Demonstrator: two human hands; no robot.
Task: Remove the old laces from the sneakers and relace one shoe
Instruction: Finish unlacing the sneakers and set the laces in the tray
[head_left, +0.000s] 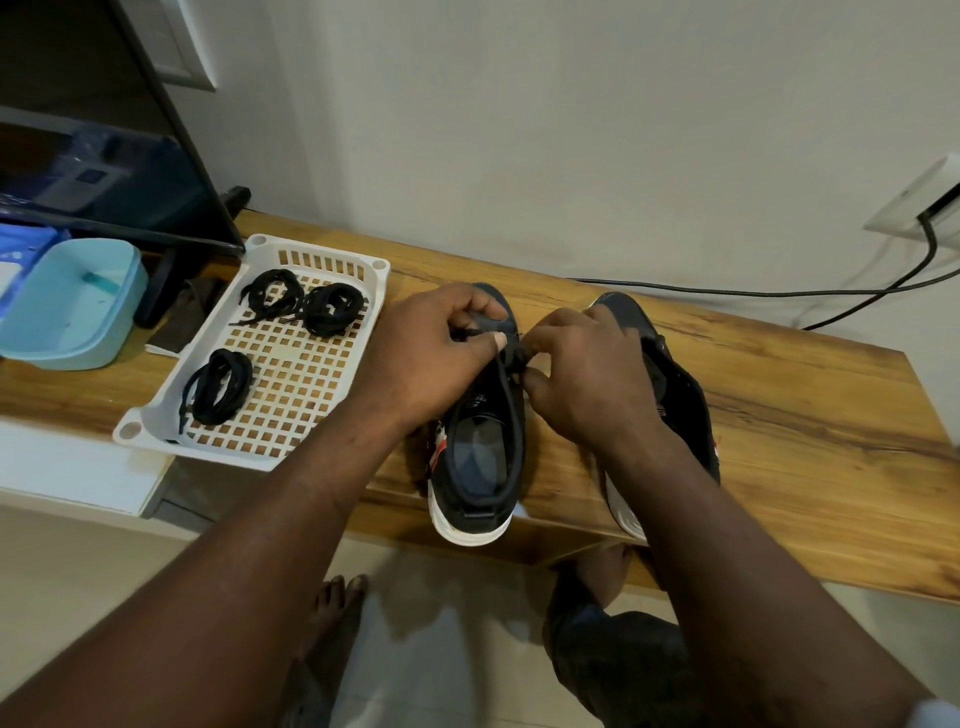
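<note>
Two black sneakers with white soles stand on the wooden bench, heels toward me. The left sneaker (480, 457) is between my hands; the right sneaker (675, 395) is partly hidden behind my right forearm. My left hand (436, 353) pinches a black lace end (467, 332) over the left sneaker's tongue. My right hand (576, 374) pinches the lace at the eyelets on that shoe's right side. Three bundles of black laces (223, 384) lie in a white perforated tray (332, 415) to the left.
A light blue tub (67, 312) sits left of the tray, beside a dark screen (104, 171) on its stand. A black cable (779, 293) runs along the bench's back edge to a wall socket (924, 202). My bare foot (337, 613) is on the floor below the bench (805, 441).
</note>
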